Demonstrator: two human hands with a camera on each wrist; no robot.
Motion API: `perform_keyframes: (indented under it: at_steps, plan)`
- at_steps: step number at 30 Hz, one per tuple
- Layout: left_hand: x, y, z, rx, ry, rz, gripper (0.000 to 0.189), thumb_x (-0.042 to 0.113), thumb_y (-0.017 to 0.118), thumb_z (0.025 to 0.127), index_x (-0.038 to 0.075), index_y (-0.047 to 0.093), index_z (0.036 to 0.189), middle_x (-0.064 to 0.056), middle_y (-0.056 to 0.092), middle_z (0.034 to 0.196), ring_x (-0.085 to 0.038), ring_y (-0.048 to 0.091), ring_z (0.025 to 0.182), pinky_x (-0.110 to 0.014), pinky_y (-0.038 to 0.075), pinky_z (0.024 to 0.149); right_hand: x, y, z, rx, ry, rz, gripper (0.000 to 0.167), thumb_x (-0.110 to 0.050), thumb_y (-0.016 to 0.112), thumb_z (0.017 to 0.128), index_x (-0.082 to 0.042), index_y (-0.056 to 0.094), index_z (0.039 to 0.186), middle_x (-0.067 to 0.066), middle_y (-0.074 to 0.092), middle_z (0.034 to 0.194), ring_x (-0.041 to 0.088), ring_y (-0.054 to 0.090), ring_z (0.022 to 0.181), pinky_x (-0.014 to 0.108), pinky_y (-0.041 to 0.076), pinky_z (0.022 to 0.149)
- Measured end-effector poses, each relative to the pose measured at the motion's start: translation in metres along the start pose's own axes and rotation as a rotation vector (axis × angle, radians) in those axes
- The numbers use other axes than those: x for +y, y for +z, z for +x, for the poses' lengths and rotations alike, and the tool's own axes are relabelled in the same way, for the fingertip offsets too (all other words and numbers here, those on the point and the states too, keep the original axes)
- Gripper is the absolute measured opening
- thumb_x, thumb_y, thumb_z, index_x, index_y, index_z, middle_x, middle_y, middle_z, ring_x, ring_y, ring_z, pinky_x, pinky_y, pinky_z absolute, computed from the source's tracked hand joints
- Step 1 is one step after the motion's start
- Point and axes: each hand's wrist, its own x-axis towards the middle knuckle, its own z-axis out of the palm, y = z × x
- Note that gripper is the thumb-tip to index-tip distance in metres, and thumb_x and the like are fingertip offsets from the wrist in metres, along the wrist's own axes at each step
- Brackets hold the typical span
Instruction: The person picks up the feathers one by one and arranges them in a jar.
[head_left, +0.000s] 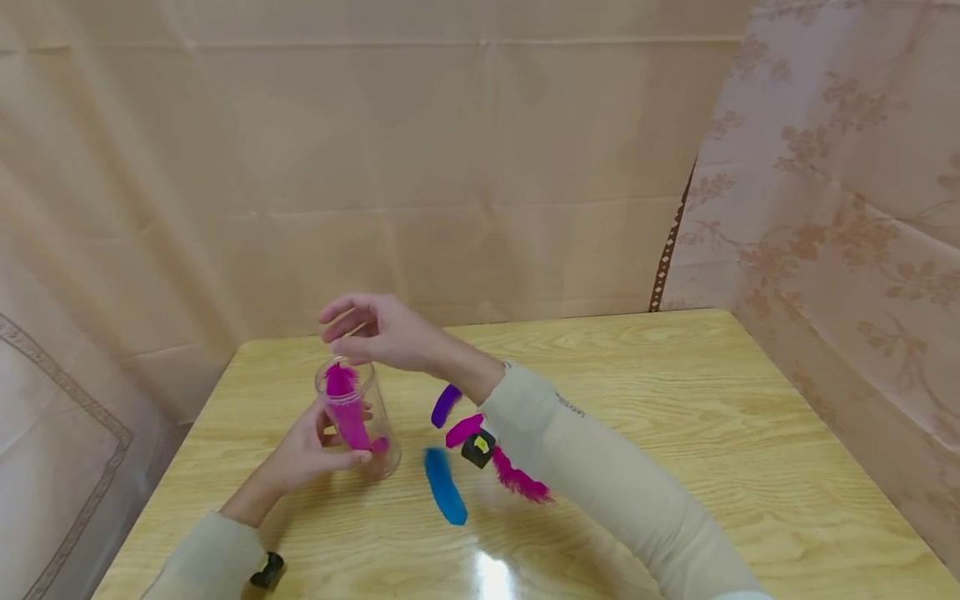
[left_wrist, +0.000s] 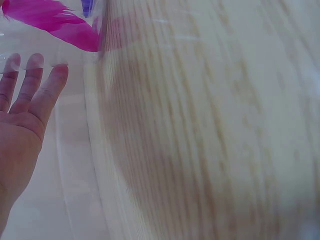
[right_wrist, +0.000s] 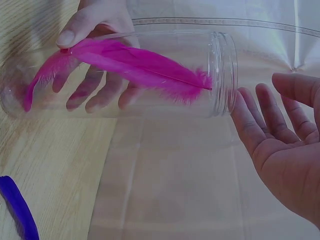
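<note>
My left hand (head_left: 311, 446) grips a clear jar (head_left: 386, 417) without a lid, thumb on one side and fingers round the other; the jar stands slightly tilted at the table's left. Inside lies a pink feather (right_wrist: 145, 70), its quill end near the threaded mouth. A second pink piece (right_wrist: 42, 75) shows toward the jar's bottom; whether it is a separate feather I cannot tell. Just above the mouth is my right hand (head_left: 382, 332), fingers loosely bent and nothing in them. In the right wrist view, the right hand (right_wrist: 285, 125) is beside the rim.
On the wooden table (head_left: 675, 400) lie a purple feather (head_left: 446, 406), a blue feather (head_left: 446, 487) and pink feather parts (head_left: 519, 477), partly hidden by the right wrist's camera (head_left: 478, 448). A beige cloth (head_left: 450, 167) hangs behind the table.
</note>
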Motion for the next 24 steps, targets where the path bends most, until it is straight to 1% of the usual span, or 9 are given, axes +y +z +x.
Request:
perform_keyframes:
  at_steps: [3,8,9,13,16,20,22,24]
  plan:
    - [0.0007,0.0003,0.0002,-0.005,-0.012,0.001,0.081,0.001,0.082,0.083,0.009,0.035,0.149,-0.023,0.056,0.135,-0.044,0.055,0.12,-0.034,0.054,0.091,-0.0006,-0.0002,-0.0006,0.002,0.009,0.006,0.032,-0.002,0.063,0.099,0.0,0.057,0.13,0.014,0.068,0.119,0.025,0.069,0.102,0.036,0.058,0.087]
    - [0.0001,0.001,-0.0006,-0.007,-0.015,0.001,0.08,0.001,0.082,0.084,0.009,0.035,0.148,-0.023,0.057,0.135,-0.047,0.054,0.12,-0.034,0.054,0.091,-0.002,0.0002,-0.0017,0.002,0.013,0.023,0.031,0.0,0.063,0.099,0.001,0.057,0.13,0.016,0.067,0.119,0.034,0.067,0.107,0.038,0.058,0.087]
    - [-0.0001,0.0012,-0.0006,-0.007,-0.014,0.0,0.08,0.001,0.082,0.084,0.01,0.035,0.149,-0.023,0.056,0.136,-0.047,0.054,0.12,-0.034,0.054,0.091,-0.0024,0.0,-0.0022,0.004,0.013,0.024,0.031,0.0,0.063,0.099,0.001,0.057,0.13,0.016,0.067,0.119,0.034,0.067,0.107,0.039,0.058,0.087]
    - [0.0002,0.0019,-0.0001,-0.009,-0.013,-0.005,0.084,0.001,0.081,0.084,0.008,0.032,0.151,-0.025,0.056,0.135,-0.049,0.054,0.12,-0.033,0.054,0.091,-0.0017,-0.0012,-0.0034,0.009,0.014,0.034,0.03,-0.001,0.063,0.099,0.001,0.058,0.129,0.016,0.067,0.119,0.037,0.066,0.108,0.036,0.059,0.085]
    - [0.0009,0.002,0.0003,-0.011,-0.016,-0.006,0.087,0.001,0.081,0.084,0.005,0.028,0.153,-0.025,0.056,0.135,-0.049,0.054,0.12,-0.031,0.054,0.092,-0.0001,-0.0025,-0.0034,0.014,0.017,0.038,0.03,-0.001,0.063,0.099,0.001,0.058,0.128,0.015,0.067,0.118,0.036,0.066,0.108,0.033,0.059,0.082]
    - [0.001,0.0019,0.0008,-0.014,-0.015,-0.011,0.09,0.001,0.081,0.084,0.002,0.025,0.154,-0.027,0.055,0.136,-0.05,0.053,0.12,-0.031,0.054,0.092,0.0006,-0.0047,-0.0043,0.017,0.015,0.033,0.03,-0.002,0.064,0.099,0.0,0.058,0.128,0.015,0.067,0.119,0.036,0.067,0.108,0.034,0.059,0.082]
    - [0.0007,0.002,0.001,-0.014,-0.015,-0.014,0.09,0.001,0.081,0.084,0.002,0.026,0.154,-0.027,0.055,0.136,-0.051,0.053,0.12,-0.031,0.054,0.092,0.0003,-0.0062,-0.0058,0.022,0.014,0.021,0.031,-0.003,0.064,0.099,0.0,0.058,0.129,0.015,0.067,0.119,0.035,0.067,0.107,0.035,0.059,0.082]
    - [0.0006,0.0022,0.0009,-0.013,-0.016,-0.018,0.088,0.001,0.081,0.084,0.004,0.028,0.153,-0.027,0.055,0.135,-0.051,0.053,0.12,-0.031,0.054,0.092,0.0002,-0.008,-0.0074,0.031,0.011,0.005,0.031,-0.003,0.064,0.099,-0.001,0.058,0.13,0.014,0.066,0.119,0.031,0.067,0.105,0.036,0.06,0.082]
